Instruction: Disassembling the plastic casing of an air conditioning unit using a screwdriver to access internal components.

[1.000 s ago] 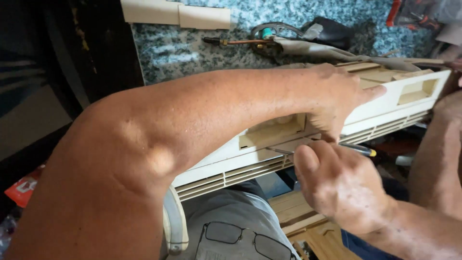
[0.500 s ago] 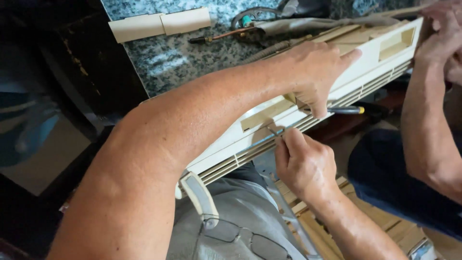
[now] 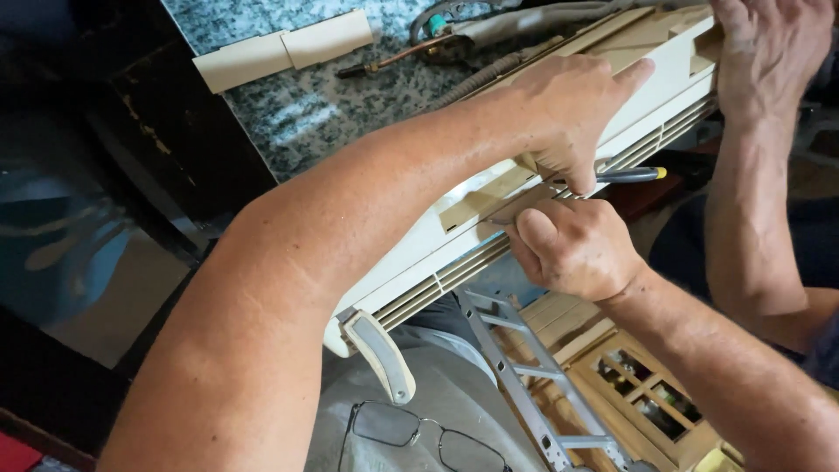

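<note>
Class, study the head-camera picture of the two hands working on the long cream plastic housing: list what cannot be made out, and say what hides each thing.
- Tip of the black-and-yellow-handled tool: head view, hidden behind the left hand and right hand.
- Right end of the long cream plastic housing: covered by another person's hand and cut off by the top edge.
- Dark-rimmed spectacles: cut off by the bottom edge.
- What the right hand's fingers pinch: hidden by the fingers themselves.

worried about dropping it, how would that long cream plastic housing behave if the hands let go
The cream housing looks long, thin-walled and slatted, so probably light but flexy. It overhangs the granite counter, so it would likely tip down once the left hand and right hand release.
</note>
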